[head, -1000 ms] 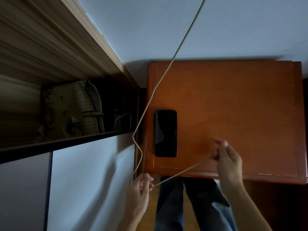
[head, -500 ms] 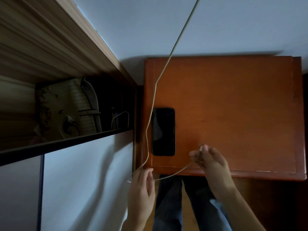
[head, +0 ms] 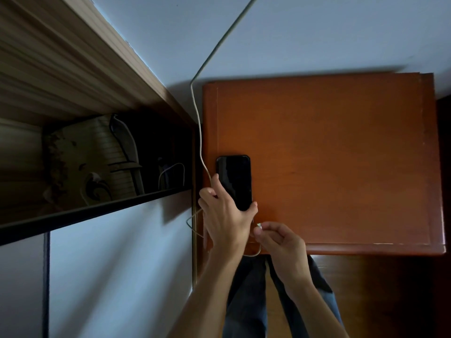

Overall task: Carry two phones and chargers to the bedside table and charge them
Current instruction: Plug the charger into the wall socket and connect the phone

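The left hand (head: 227,223) clamps its grip round the near end of the phone (head: 234,181), steadying it on the bedside surface (head: 341,154). The right hand (head: 278,240) pinches the cable plug (head: 259,225) just beside it, likely ready to insert.

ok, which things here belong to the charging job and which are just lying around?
In the job: phone, gripped by the left hand; charging cable, plug end pinched by the right hand; bedside table.
Lying about: patterned object in the dark niche; white wire loop beside it.
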Motion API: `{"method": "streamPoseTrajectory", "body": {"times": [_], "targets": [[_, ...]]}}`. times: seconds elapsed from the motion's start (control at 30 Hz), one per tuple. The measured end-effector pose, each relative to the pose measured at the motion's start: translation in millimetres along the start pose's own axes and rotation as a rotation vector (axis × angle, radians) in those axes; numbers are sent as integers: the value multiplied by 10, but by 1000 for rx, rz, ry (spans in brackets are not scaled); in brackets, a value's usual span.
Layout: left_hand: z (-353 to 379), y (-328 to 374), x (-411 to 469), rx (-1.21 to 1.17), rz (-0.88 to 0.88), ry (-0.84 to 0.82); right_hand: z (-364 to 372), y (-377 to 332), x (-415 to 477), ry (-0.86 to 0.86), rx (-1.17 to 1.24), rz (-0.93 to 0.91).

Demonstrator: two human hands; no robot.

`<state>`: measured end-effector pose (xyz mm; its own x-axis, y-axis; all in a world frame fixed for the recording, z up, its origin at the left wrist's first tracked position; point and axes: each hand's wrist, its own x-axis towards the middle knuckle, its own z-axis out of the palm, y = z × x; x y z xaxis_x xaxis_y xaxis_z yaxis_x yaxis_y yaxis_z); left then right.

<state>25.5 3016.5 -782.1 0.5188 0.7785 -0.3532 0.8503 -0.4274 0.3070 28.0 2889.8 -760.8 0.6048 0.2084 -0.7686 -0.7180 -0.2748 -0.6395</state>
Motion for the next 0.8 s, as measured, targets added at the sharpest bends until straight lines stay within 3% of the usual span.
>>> {"method": "streamPoseTrajectory", "body": {"times": [0.13,0.5,0.8], "targets": [[-74,59,65,-52,-53,-102,-42,17,-31,15,-19,-1],[-497,208,230,-549,-333,-465,-13,-273,-204,48,-79,-140],[-523,269,155,-578,-347,-452,-17,-365,-273,115,-139,-208]]}}
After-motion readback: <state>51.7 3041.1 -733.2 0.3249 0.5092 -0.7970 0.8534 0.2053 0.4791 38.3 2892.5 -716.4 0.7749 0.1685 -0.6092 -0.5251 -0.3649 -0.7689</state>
